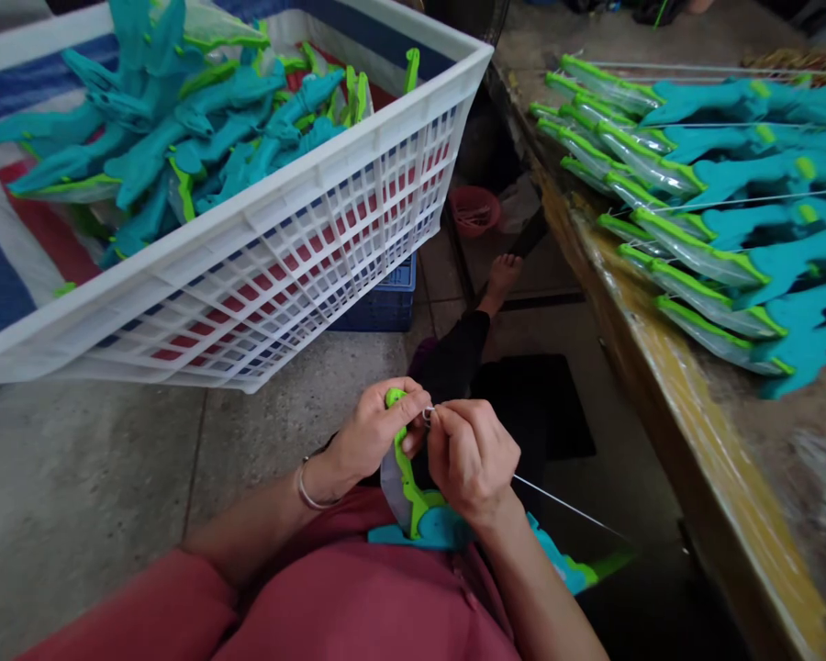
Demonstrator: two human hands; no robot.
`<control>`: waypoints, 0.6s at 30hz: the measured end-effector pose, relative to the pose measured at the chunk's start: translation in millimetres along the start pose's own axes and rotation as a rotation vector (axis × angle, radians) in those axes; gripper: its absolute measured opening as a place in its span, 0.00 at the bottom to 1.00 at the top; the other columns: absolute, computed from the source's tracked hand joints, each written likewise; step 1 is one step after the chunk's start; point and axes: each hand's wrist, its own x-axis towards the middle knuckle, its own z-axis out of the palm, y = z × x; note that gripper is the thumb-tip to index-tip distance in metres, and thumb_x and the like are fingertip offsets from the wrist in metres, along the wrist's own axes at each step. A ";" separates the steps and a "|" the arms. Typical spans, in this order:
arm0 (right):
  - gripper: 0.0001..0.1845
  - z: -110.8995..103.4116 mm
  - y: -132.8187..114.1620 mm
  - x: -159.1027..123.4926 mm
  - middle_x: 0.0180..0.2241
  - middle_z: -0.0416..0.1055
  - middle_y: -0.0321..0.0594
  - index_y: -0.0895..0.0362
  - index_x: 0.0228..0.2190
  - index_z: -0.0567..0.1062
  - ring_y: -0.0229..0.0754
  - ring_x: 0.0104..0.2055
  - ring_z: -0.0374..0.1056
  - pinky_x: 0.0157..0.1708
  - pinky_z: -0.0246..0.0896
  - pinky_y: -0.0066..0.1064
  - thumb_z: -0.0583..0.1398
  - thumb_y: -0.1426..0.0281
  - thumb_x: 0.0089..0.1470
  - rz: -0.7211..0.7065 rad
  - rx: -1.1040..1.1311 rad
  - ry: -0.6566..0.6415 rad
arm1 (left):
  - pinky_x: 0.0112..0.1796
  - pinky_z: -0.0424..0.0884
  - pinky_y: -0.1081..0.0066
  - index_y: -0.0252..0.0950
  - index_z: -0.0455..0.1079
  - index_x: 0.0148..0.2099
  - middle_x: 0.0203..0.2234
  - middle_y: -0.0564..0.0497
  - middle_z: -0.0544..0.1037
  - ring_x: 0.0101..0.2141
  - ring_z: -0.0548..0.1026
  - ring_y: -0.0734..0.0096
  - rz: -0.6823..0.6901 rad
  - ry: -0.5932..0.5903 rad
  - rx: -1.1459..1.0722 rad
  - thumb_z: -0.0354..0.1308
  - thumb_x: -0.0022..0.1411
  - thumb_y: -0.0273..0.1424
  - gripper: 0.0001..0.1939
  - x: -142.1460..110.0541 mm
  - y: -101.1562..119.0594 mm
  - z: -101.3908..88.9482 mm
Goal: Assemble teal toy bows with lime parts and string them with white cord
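Observation:
A teal and green plastic toy bow lies across my lap, one green limb pointing up. My left hand is closed around the tip of that limb, thumb on top. Close against it, my right hand pinches a white string, which makes a small loop at the limb's tip. From under my right hand the string runs down to the bow's other green end, which is blurred. My right forearm hides part of the bow's middle.
To the left, a white plastic basket with a striped liner holds many teal and green pieces. Strung bows lie in a row on the worn table at right. A blue crate, pink bowl and a bare foot are below.

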 end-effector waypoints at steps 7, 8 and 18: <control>0.05 -2.4 -1.9 0.7 0.33 0.71 0.45 0.60 0.38 0.70 0.42 0.34 0.67 0.32 0.66 0.32 0.60 0.81 0.62 0.027 -0.012 0.024 | 0.18 0.62 0.80 0.34 0.67 0.30 0.17 0.57 0.68 0.16 0.65 0.81 0.006 -0.027 -0.024 0.65 0.63 0.44 0.20 1.9 -0.6 3.5; 0.05 -3.3 -2.0 1.1 0.33 0.71 0.44 0.60 0.38 0.70 0.41 0.34 0.67 0.32 0.65 0.31 0.60 0.81 0.63 0.026 -0.022 0.017 | 0.18 0.62 0.79 0.34 0.67 0.30 0.17 0.58 0.68 0.16 0.65 0.81 0.004 -0.032 -0.026 0.64 0.64 0.44 0.20 2.2 -1.4 3.5; 0.10 -8.6 -2.3 6.3 0.31 0.70 0.40 0.55 0.34 0.67 0.39 0.31 0.67 0.28 0.62 0.30 0.60 0.81 0.60 0.021 -0.061 -0.020 | 0.17 0.62 0.77 0.36 0.66 0.30 0.16 0.57 0.68 0.15 0.65 0.79 -0.027 -0.009 0.002 0.65 0.60 0.50 0.23 2.1 -2.2 0.6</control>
